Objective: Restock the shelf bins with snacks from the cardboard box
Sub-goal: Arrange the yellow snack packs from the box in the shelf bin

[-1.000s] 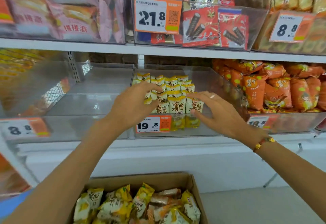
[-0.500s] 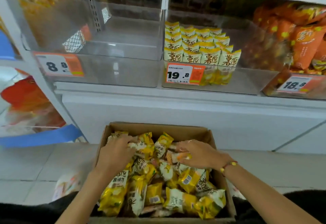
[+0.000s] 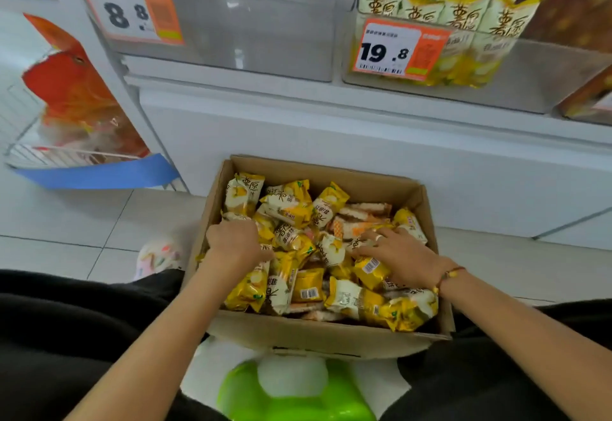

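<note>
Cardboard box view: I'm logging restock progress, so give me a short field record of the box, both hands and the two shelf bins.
cardboard box: open on the floor below the shelf, heaped with yellow and white snack packs
left hand: inside the box at its left side, fingers curled down into the packs
right hand: lying on the packs at the right side, fingers spread
19.8 bin: clear bin holding upright rows of matching packs, with room left at the right
8.8 bin: clear bin, no packs visible inside

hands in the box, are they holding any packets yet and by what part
Left hand curls into the packets in the box; its grip is hidden. Right hand lies flat on the pile, holding nothing.
</note>
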Available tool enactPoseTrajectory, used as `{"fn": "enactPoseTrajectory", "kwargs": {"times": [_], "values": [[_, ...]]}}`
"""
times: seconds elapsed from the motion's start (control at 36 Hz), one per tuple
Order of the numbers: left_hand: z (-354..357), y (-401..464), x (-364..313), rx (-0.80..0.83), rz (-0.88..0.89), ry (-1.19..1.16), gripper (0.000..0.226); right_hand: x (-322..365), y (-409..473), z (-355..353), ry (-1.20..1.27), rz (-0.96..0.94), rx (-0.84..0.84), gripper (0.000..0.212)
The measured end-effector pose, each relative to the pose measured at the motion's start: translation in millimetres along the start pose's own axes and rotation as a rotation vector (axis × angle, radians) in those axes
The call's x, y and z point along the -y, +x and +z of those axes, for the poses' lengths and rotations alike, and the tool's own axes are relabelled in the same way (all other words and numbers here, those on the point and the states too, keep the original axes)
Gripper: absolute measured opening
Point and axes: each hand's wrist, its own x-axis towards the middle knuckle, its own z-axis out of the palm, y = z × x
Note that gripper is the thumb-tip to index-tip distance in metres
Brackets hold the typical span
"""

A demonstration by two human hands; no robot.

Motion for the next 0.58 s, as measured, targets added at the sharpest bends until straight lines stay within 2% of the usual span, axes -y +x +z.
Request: {"fn": "enactPoseTrajectory", "kwargs": {"times": [0.08,0.14,0.22,0.28,0.36,0.39,0.44,0.5,0.58], "values": [[-3,0,-5,0.039,0.035,-0.042,0.063,-2,-6,11,0.072,-0.008,-0.124,0.077],[-7,4,-5,0.063,0.068,-0.112,0.066,-4,-6,11,0.302,0.075,-0.212,0.07],[-20,6,-8,0.042,0.136,-0.312,0.064,-7,-13,-12,0.98,0.27,-0.249,0.063],[-32,2,-13,0.028,0.188,-0.5,0.058,-10,-23,-31,1.484,0.308,-0.206,0.066],[-44,-2,-23,-0.025,0.202,-0.914,0.079,-19,-40,-49,2.118,0.128,-0.162,0.073],[-46,-2,-27,-0.029,0.194,-1.07,0.081,-21,-45,-53,2.229,0.054,-0.156,0.068],[-53,-5,-36,-0.028,0.202,-1.31,0.061,-25,-53,-60,2.324,-0.048,-0.153,0.06],[-59,-9,-45,-0.066,0.236,-1.394,0.035,-29,-58,-67,2.372,-0.099,-0.168,0.066],[-73,-20,-60,-0.114,0.3,-1.447,0.037,-31,-61,-78,2.419,-0.142,-0.228,0.07]]}}
